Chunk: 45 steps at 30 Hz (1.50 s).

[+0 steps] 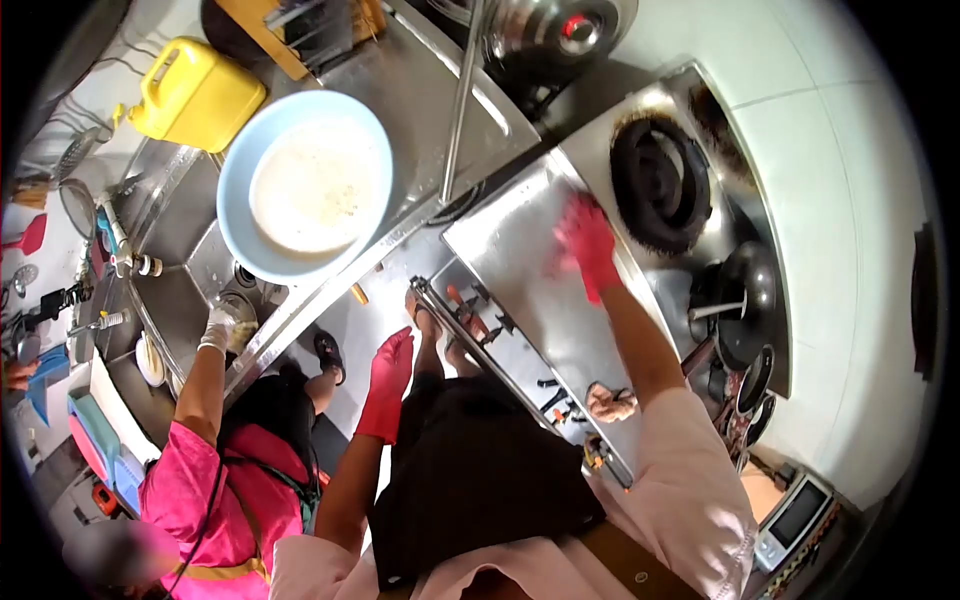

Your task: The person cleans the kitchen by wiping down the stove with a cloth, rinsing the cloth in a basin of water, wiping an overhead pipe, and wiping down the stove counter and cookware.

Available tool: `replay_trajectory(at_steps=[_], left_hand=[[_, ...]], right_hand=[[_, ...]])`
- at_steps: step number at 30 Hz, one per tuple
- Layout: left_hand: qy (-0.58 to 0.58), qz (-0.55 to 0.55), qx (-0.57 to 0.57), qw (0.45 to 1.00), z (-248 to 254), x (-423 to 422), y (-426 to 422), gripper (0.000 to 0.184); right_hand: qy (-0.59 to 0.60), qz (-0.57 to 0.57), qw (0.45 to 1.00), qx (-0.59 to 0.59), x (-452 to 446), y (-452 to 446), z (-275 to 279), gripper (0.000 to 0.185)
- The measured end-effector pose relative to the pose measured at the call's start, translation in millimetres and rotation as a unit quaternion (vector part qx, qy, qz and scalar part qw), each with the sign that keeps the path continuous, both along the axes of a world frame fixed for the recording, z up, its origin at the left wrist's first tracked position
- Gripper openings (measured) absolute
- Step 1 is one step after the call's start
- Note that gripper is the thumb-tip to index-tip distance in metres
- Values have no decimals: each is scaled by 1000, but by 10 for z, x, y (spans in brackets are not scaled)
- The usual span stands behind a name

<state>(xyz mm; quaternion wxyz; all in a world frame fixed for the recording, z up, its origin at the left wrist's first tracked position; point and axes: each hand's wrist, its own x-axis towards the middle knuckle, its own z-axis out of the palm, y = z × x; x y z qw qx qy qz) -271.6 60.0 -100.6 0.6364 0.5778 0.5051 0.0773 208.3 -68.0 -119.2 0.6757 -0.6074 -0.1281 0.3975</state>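
My right hand [588, 240] wears a red rubber glove and lies over the bare steel worktop [510, 235] beside the stove. Its fingers look spread and flat, partly smeared by motion, and I make out nothing in them. My left hand [391, 365], gloved the same way, hangs in the air left of my dark apron [470, 470]. Those fingers are stretched out and hold nothing. A crumpled brown cloth [610, 402] rests on the near end of the steel surface. Burner knobs [560, 410] line the front panel below it.
A blackened burner ring [660, 185] and a wok [748, 300] stand on the right. On the left, a blue basin [232, 190] of cloudy liquid sits by a yellow jug [200, 95]. A co-worker in pink [265, 480] reaches a gloved hand into the sink [175, 300].
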Motion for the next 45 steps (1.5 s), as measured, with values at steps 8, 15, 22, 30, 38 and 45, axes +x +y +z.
replay_trajectory(at_steps=[8,15,22,30,38,45], left_hand=[[78,-25,45,996,-385,-426,-7,32],[146,-49,31,988,-405,-670,-3,37],[126,-64,45,989,-332,-632,-214,34],[126,-64,53,989,-387,-648,-237,36],[123,-45,17,991,-486,-758,-272,40],[149,-51,-20,987,-161,-664,-270,42]], right_hand=[[227,41,927,295,417,383,-680,33],[88,-11,982,168,-9,-743,-560,32],[30,-173,983,-55,-51,962,238,26],[-238,52,968,-67,-575,978,100,17],[-365,-31,893,-262,-177,1102,496,20],[-276,4,953,-126,-444,1062,303,13]])
